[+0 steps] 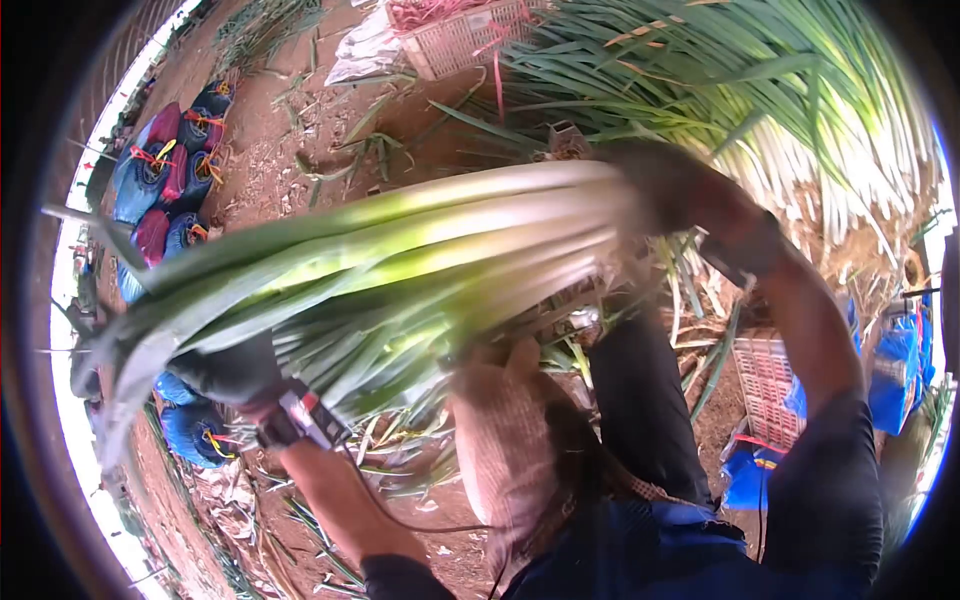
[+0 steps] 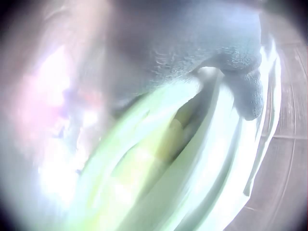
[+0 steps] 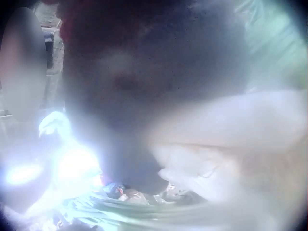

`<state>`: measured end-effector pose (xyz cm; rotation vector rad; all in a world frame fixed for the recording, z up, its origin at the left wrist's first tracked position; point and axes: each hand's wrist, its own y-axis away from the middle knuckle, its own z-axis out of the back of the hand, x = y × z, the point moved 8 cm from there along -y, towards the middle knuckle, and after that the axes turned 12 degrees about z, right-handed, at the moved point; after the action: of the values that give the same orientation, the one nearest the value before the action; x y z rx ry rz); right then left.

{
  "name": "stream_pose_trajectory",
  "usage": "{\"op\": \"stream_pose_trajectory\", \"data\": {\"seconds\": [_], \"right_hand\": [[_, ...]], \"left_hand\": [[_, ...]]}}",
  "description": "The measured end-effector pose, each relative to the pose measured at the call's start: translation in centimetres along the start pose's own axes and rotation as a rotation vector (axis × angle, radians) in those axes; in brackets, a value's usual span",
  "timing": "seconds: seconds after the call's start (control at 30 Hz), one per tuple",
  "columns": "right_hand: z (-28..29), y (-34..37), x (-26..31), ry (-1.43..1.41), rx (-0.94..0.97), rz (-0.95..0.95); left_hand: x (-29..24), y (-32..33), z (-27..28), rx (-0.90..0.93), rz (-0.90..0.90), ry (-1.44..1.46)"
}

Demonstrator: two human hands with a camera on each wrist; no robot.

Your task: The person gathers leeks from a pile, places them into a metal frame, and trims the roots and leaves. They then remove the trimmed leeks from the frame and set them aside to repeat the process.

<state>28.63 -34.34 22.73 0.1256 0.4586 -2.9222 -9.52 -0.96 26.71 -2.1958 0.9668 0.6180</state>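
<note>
- Floor [image 1: 260,185]: brown soil, strewn with loose leaves; it fills the upper left and continues below the work.
- Pile [image 1: 780,110]: leeks heaped at upper right, leaves toward the top of the frame, white ends lower.
- Bundle [image 1: 430,245]: leeks, raised across the centre, white end toward the right, leaves drooping at left. Step in hand, as judged: handling and aligning the bundle, clear of the pile.
- Cloth [image 1: 505,445]: pale, lower centre, beneath the bundle.
- Crates: one at top centre [image 1: 460,45], holding pink strands; one at lower right [image 1: 768,390].
- Packs [image 1: 190,432]: blue and maroon, tied, along the left side.
- Right grip [image 1: 670,190]: gloved, blurred, apparently closed around the white end.
- Left grip [image 1: 225,368]: gloved, fingers curled over the leaves; the left wrist view confirms contact. Next move, as judged, calls for both grips to keep the stalks level and together, supporting the limp leaves so that none slip out or bend.
</note>
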Motion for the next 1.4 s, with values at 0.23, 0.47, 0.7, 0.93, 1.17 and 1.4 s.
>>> {"op": "stream_pose_trajectory", "data": {"seconds": [0.23, 0.47, 0.7, 0.93, 1.17, 1.4], "right_hand": [[-23.0, -9.3, -6.2, -0.309, 0.483, -0.324], [-20.9, -9.1, -6.2, -0.242, 0.259, -0.284], [-20.0, -7.0, -3.7, -0.185, -0.093, -0.177], [-21.6, -9.0, -1.1, -0.32, -0.118, -0.172], [-23.5, -5.5, -6.0, -0.462, 0.1, -0.203], [-22.9, -5.3, -5.7, -0.379, 0.035, -0.186]], "left_hand": [[4.8, 8.6, 7.4, -0.875, 0.92, -1.063], [13.3, -5.7, 4.3, -0.189, 0.351, -2.073], [19.1, -8.1, 8.4, 0.112, 0.483, -2.272], [16.2, -7.2, 9.7, 0.044, 0.614, -2.163], [21.5, -8.2, 7.5, 0.195, 0.411, -2.236], [22.1, -8.3, 8.3, 0.163, 0.354, -2.216]]}}
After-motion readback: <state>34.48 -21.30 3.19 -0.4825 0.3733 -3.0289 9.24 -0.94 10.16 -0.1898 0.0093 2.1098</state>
